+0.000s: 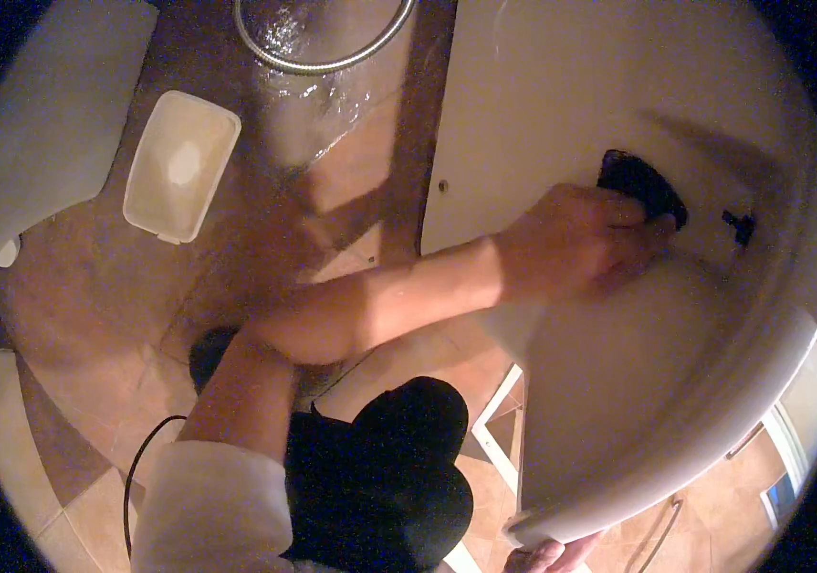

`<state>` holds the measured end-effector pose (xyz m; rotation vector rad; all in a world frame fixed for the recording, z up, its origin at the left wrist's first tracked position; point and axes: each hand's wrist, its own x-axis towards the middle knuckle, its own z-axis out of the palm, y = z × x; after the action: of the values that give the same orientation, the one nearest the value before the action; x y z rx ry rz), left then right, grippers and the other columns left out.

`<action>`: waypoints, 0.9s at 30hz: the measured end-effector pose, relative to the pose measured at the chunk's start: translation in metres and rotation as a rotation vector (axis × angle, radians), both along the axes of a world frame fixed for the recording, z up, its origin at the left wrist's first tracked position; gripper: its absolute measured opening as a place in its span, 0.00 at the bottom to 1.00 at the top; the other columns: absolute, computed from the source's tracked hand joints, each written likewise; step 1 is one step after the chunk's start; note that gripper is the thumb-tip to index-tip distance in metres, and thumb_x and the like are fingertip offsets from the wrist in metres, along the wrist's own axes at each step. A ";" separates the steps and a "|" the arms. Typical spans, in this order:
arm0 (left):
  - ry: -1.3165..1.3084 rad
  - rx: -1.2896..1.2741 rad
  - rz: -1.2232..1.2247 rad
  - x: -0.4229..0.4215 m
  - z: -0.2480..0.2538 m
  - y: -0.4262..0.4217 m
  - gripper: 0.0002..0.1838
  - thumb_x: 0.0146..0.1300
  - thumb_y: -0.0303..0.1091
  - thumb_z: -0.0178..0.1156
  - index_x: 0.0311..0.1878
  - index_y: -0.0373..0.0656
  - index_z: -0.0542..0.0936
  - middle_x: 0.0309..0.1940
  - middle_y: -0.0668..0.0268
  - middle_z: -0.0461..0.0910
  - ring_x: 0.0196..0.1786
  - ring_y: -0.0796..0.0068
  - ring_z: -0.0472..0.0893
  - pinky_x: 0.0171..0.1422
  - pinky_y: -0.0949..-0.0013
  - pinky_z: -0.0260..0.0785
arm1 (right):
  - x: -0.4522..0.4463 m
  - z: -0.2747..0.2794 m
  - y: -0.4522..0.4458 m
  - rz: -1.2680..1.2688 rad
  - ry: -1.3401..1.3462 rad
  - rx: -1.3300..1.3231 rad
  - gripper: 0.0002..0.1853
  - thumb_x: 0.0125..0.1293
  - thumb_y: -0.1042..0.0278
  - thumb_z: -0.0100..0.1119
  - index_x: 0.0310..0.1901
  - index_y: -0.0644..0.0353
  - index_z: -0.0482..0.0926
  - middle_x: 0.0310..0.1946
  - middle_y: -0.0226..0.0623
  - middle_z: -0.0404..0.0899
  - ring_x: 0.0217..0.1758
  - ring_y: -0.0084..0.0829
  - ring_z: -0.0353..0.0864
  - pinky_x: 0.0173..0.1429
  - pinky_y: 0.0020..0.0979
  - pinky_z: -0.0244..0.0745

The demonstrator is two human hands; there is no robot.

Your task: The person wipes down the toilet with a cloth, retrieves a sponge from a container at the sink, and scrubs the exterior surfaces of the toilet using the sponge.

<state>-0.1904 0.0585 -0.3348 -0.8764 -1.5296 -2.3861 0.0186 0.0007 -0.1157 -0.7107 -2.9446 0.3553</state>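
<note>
My left hand reaches across from the left, its bare forearm coming out of a white sleeve. Its fingers are closed on a dark, rough-edged pad, pressed against the inner face of a large white panel with a raised, curved rim. Whether the pad is a cloth or a brush I cannot tell. A small black fitting sits on the panel just right of the pad. At the bottom edge of the view, my right hand has its fingers around the panel's lower corner; most of it is cut off.
A pale plastic tub stands on the brown tiled floor at upper left. A metal shower hose loops over wet tiles at the top. A dark cable curves at lower left, beside black clothing.
</note>
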 end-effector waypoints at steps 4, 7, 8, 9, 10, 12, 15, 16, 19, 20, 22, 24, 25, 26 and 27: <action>-0.414 -0.131 0.093 -0.021 -0.066 0.012 0.10 0.59 0.31 0.57 0.42 0.40 0.81 0.19 0.60 0.76 0.22 0.67 0.76 0.26 0.67 0.69 | -0.006 0.004 -0.012 -0.218 -0.040 -0.171 0.11 0.59 0.66 0.52 0.34 0.68 0.70 0.26 0.42 0.70 0.24 0.28 0.68 0.32 0.26 0.66; -0.488 -0.182 0.109 -0.020 -0.061 0.004 0.08 0.55 0.28 0.57 0.38 0.39 0.80 0.18 0.59 0.75 0.20 0.67 0.74 0.24 0.67 0.67 | -0.015 0.003 -0.018 -0.310 0.041 -0.186 0.12 0.60 0.66 0.52 0.37 0.69 0.72 0.27 0.43 0.72 0.25 0.28 0.69 0.33 0.26 0.67; -0.447 -0.230 0.118 -0.011 -0.047 -0.003 0.06 0.52 0.25 0.58 0.34 0.38 0.80 0.16 0.58 0.73 0.18 0.67 0.73 0.21 0.67 0.65 | -0.023 0.004 -0.020 -0.352 0.106 -0.181 0.13 0.60 0.66 0.52 0.37 0.70 0.72 0.28 0.43 0.73 0.25 0.29 0.69 0.33 0.26 0.67; -0.436 -0.211 0.115 0.001 -0.033 -0.007 0.06 0.52 0.25 0.58 0.34 0.38 0.80 0.16 0.58 0.73 0.18 0.67 0.73 0.21 0.67 0.65 | -0.026 0.004 -0.020 -0.373 0.159 -0.186 0.13 0.60 0.65 0.52 0.38 0.70 0.73 0.29 0.44 0.73 0.25 0.29 0.69 0.34 0.26 0.67; -0.358 -0.160 0.015 0.017 -0.020 -0.012 0.07 0.52 0.26 0.57 0.35 0.38 0.80 0.18 0.57 0.75 0.20 0.65 0.74 0.23 0.65 0.68 | -0.028 0.004 -0.020 -0.383 0.196 -0.185 0.14 0.61 0.65 0.52 0.39 0.71 0.73 0.29 0.44 0.74 0.26 0.29 0.69 0.34 0.26 0.67; -0.290 -0.090 -0.086 0.020 -0.009 -0.006 0.08 0.53 0.28 0.56 0.35 0.39 0.80 0.20 0.56 0.76 0.21 0.63 0.76 0.25 0.63 0.70 | -0.016 0.013 -0.014 -0.359 0.086 -0.220 0.22 0.58 0.64 0.54 0.49 0.70 0.62 0.41 0.44 0.67 0.34 0.28 0.68 0.40 0.26 0.67; 0.239 -0.192 -0.282 -0.025 0.005 -0.002 0.12 0.54 0.33 0.55 0.41 0.42 0.80 0.28 0.54 0.79 0.30 0.53 0.79 0.36 0.58 0.73 | 0.001 0.006 -0.021 -0.328 -0.167 -0.331 0.48 0.52 0.60 0.58 0.68 0.68 0.40 0.64 0.43 0.54 0.50 0.25 0.66 0.52 0.25 0.65; 0.360 -0.222 -0.277 -0.042 0.015 0.008 0.11 0.52 0.32 0.55 0.39 0.41 0.80 0.28 0.54 0.79 0.30 0.51 0.78 0.37 0.57 0.73 | 0.002 0.008 -0.021 -0.321 -0.169 -0.287 0.45 0.53 0.58 0.56 0.66 0.70 0.43 0.61 0.45 0.56 0.49 0.28 0.67 0.52 0.27 0.65; 0.401 -0.339 -0.577 -0.085 0.045 0.003 0.10 0.52 0.32 0.55 0.37 0.40 0.79 0.30 0.53 0.78 0.33 0.48 0.78 0.39 0.56 0.73 | 0.000 0.012 -0.018 -0.287 -0.164 -0.160 0.39 0.57 0.53 0.50 0.62 0.76 0.50 0.54 0.54 0.63 0.48 0.35 0.69 0.52 0.32 0.65; 0.409 -0.341 -0.579 -0.084 0.040 0.007 0.10 0.52 0.32 0.55 0.37 0.40 0.79 0.30 0.53 0.78 0.33 0.48 0.78 0.39 0.56 0.73 | 0.001 0.010 -0.016 -0.272 -0.152 -0.125 0.38 0.59 0.52 0.48 0.60 0.78 0.52 0.52 0.56 0.65 0.48 0.37 0.69 0.51 0.33 0.65; 0.400 -0.285 -0.364 -0.072 0.007 0.000 0.09 0.52 0.32 0.55 0.35 0.39 0.79 0.30 0.53 0.79 0.34 0.48 0.78 0.39 0.56 0.73 | 0.004 -0.007 -0.023 -0.253 -0.152 -0.100 0.38 0.60 0.50 0.46 0.59 0.79 0.54 0.49 0.59 0.67 0.48 0.39 0.70 0.51 0.35 0.66; 0.253 -0.266 -0.274 -0.057 -0.019 -0.014 0.08 0.52 0.31 0.55 0.34 0.39 0.79 0.29 0.53 0.79 0.34 0.49 0.78 0.39 0.55 0.73 | 0.009 -0.021 -0.028 -0.207 -0.118 -0.025 0.37 0.60 0.49 0.45 0.58 0.80 0.55 0.44 0.57 0.71 0.42 0.36 0.72 0.45 0.33 0.68; 0.109 -0.237 -0.189 -0.052 -0.028 -0.019 0.08 0.52 0.31 0.55 0.33 0.40 0.79 0.29 0.53 0.79 0.34 0.50 0.79 0.39 0.55 0.73 | 0.010 -0.028 -0.030 -0.202 -0.115 -0.020 0.37 0.60 0.49 0.45 0.58 0.80 0.55 0.44 0.57 0.71 0.42 0.36 0.72 0.45 0.33 0.68; 0.112 -0.234 -0.182 -0.050 -0.035 -0.019 0.08 0.52 0.31 0.55 0.33 0.40 0.79 0.29 0.53 0.79 0.34 0.50 0.79 0.39 0.55 0.73 | 0.010 -0.035 -0.032 -0.188 -0.127 -0.019 0.38 0.60 0.48 0.46 0.59 0.79 0.55 0.43 0.55 0.72 0.40 0.37 0.73 0.45 0.34 0.69; 0.135 -0.249 -0.144 -0.048 -0.039 -0.015 0.08 0.52 0.30 0.54 0.34 0.40 0.80 0.31 0.52 0.80 0.36 0.51 0.80 0.41 0.56 0.74 | 0.011 -0.041 -0.034 -0.176 -0.142 -0.017 0.39 0.60 0.47 0.46 0.59 0.79 0.54 0.42 0.53 0.73 0.39 0.37 0.73 0.44 0.36 0.69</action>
<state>-0.2382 0.0432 -0.3735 -1.2110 -1.7897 -2.2051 0.0299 -0.0335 -0.1568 -1.0285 -2.9810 0.3275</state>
